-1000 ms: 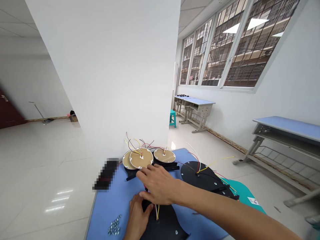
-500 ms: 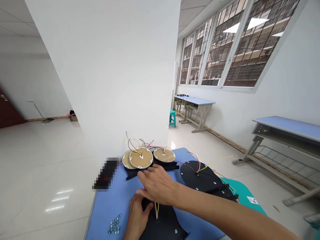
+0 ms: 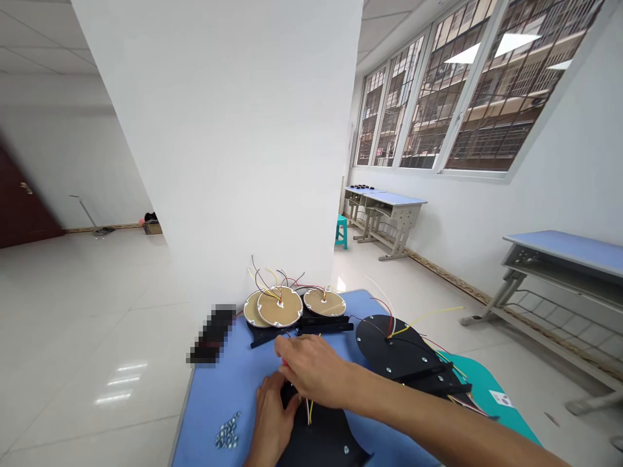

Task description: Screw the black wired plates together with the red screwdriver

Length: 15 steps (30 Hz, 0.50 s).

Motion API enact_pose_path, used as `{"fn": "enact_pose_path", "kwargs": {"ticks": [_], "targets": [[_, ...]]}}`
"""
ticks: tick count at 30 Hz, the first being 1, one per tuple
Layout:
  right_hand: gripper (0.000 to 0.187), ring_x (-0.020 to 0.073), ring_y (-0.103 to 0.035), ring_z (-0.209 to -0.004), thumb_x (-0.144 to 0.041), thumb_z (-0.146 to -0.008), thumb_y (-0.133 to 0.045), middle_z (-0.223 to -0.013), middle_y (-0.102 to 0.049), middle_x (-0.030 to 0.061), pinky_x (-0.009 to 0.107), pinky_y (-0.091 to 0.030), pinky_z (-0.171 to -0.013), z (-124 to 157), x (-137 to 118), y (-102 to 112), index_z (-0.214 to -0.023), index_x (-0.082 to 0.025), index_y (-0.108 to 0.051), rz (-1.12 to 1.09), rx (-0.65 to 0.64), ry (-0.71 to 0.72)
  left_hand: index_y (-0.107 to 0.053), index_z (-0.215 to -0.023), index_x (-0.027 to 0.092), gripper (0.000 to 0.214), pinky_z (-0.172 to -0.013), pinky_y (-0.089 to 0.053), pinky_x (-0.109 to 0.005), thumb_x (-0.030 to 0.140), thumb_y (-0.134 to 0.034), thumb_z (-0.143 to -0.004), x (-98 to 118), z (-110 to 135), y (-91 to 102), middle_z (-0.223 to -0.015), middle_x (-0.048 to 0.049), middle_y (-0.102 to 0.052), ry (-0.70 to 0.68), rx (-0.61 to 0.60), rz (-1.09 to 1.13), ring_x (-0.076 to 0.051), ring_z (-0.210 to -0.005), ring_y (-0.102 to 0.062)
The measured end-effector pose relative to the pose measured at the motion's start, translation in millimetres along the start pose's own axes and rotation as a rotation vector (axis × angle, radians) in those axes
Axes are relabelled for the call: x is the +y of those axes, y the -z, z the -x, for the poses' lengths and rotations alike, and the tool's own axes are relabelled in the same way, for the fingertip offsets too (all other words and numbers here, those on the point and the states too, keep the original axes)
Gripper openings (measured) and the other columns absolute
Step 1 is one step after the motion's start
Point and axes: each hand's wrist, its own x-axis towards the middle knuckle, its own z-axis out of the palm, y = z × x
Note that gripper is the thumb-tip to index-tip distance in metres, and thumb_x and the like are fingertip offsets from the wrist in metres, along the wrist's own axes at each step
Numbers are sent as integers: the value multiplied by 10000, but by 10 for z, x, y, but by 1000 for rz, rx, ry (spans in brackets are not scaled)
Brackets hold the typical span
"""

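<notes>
A black plate (image 3: 324, 438) with white and yellow wires and a silver screw lies at the front of the blue table. My left hand (image 3: 273, 412) is closed on its far-left edge, thumb on top. Directly above, my right hand (image 3: 314, 366) is closed around a red-handled tool (image 3: 284, 364); only a sliver of red shows between the fingers, and its tip is hidden. Left of my left hand lies a pile of small silver screws (image 3: 228, 431). Where the tool meets the plate, my hands cover the view.
Round tan discs (image 3: 280, 306) with wires rest on black plates at the table's back. Another wired black plate (image 3: 394, 347) lies at right, overhanging a teal stool (image 3: 487, 376). A pixelated dark object (image 3: 211, 334) is on the left edge. A white wall (image 3: 219, 162) rises behind.
My right hand has turned slightly over the plate, and a bit of red now shows in its grip. My left hand stays on the plate. The whole view has shifted slightly.
</notes>
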Motion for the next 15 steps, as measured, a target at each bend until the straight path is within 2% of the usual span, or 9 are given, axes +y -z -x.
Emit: {"fn": "enact_pose_path", "kwargs": {"ticks": [3,5,7,10,12,15], "targets": [[116,238,-680,-724,-148,-905,-514,-869,-715,92,286,-382,-565,13,-39,-79,-1021,-144,-500,-55,47,-117,-669,-950,168,327,-900,-440,-509,351,-516,-727,1,8,-9,-973,-136,-707,-13,22,7,-344,-989,-613],[145,239,-686,-741,-155,-908,-525,-862,-717,80,283,-401,-577,25,-34,-119,-1050,-147,-493,-110,82,-158,-675,-942,190,289,-906,-452,-492,301,-528,-719,18,20,-24,-962,-108,-714,-36,40,15,-322,-980,-620],[184,227,-690,-769,-162,-905,-540,-852,-714,51,277,-431,-616,59,2,-124,-1079,-166,-483,-176,111,-165,-676,-958,196,288,-923,-463,-467,256,-533,-715,41,49,-32,-969,-91,-716,-61,64,22,-296,-986,-624],[194,197,-686,-819,-159,-914,-517,-882,-706,31,276,-469,-691,178,76,-63,-1097,-194,-462,-280,160,-149,-643,-1090,184,354,-969,-455,-456,263,-527,-765,32,159,31,-1093,-102,-687,-82,125,21,-276,-1083,-593],[156,173,-676,-837,-173,-937,-476,-921,-697,26,273,-482,-721,308,120,6,-1086,-211,-449,-343,199,-138,-643,-1085,211,308,-944,-471,-441,328,-529,-824,-45,289,155,-1081,-91,-681,-130,242,-15,-264,-1064,-594],[89,150,-655,-791,-260,-970,-435,-902,-681,5,269,-493,-714,546,169,105,-1053,-236,-458,-479,283,-156,-674,-846,257,188,-808,-516,-375,401,-554,-860,-272,539,431,-832,-41,-682,-234,515,-144,-227,-845,-628]]}}
